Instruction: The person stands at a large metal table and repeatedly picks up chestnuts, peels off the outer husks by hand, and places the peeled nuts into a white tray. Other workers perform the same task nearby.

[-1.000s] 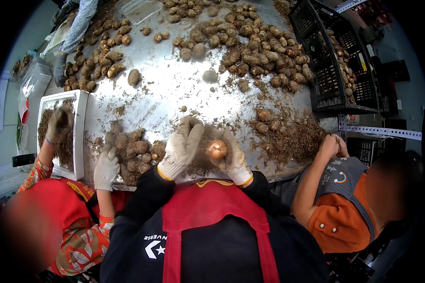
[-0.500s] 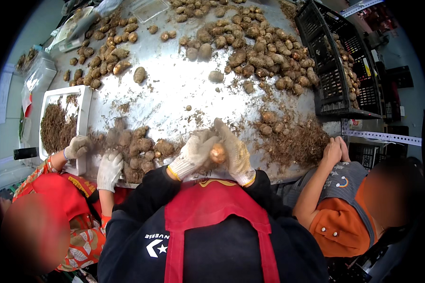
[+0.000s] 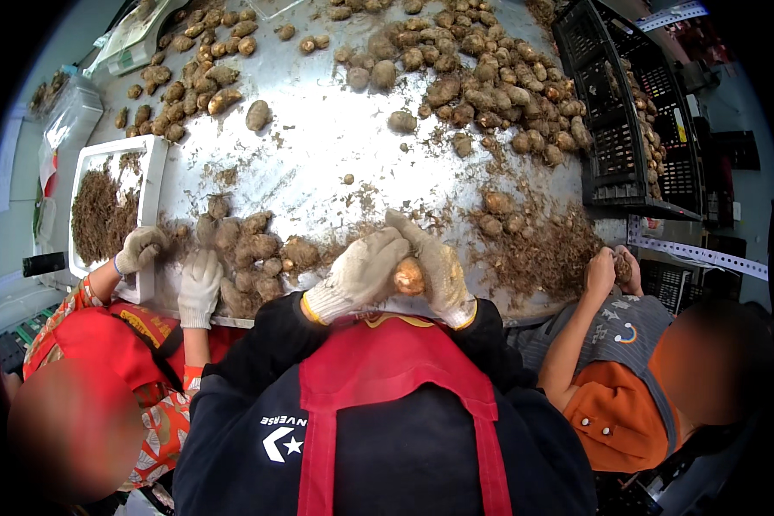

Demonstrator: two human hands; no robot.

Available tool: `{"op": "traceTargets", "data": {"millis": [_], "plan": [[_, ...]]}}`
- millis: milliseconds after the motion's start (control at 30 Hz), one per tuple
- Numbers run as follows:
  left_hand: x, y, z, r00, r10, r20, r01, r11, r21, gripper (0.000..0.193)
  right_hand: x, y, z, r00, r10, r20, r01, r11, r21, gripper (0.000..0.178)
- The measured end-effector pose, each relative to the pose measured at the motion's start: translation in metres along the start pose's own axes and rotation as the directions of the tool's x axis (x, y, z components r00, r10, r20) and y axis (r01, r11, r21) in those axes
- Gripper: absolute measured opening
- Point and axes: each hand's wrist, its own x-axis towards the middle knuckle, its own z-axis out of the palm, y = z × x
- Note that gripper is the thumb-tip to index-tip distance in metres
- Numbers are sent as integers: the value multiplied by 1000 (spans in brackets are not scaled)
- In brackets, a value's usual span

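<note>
Between my two gloved hands sits a brown taro [image 3: 408,276] with a pale orange end facing me. My left hand [image 3: 359,273], in a white knit glove with a yellow cuff edge, wraps its left side. My right hand [image 3: 439,273], in a soiled white glove, closes on its right side, with fingers pointing away from me. The far side of the taro is hidden by my fingers. Left of my left hand lies a small heap of hairy taros [image 3: 254,249] among loose root fibres.
A large taro pile [image 3: 499,86] covers the far right, beside a tilted black crate [image 3: 598,112]. More taros [image 3: 189,90] lie far left. A white tray [image 3: 156,172] holds brown fibres. A gloved co-worker [image 3: 199,288] is at left, a bare-handed one [image 3: 602,275] at right. Fibres [image 3: 533,258] are heaped right.
My hands and the taro have shifted slightly right in the picture. The whole scene has moved a little with the head. At right, the co-worker's hands have parted slightly, showing a brown taro.
</note>
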Motion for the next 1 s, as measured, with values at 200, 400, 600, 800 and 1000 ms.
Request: {"op": "traceTargets", "data": {"millis": [200, 400, 600, 800, 1000], "plan": [[13, 18, -12, 718, -686, 116, 665, 627, -407, 20, -1, 41, 8, 998, 39, 39, -54, 567, 822, 72], [3, 35, -9, 901, -432, -22, 430, 900, -77, 17, 3, 66, 23, 992, 113, 58, -72, 124, 990, 72], [-12, -39, 37, 783, -619, -69, 566, 753, -334, 19, 14, 21, 18, 975, 134, -178, -15, 836, 548, 78], [29, -3, -25, 601, -743, 294, 799, 557, -228, 35, 22, 44, 16, 984, 78, -159, -30, 958, 285, 67], [-35, -79, 25, 749, -660, 59, 501, 505, -703, 39, 41, 21, 16, 992, -126, -2, 123, 973, -193, 57]]}}
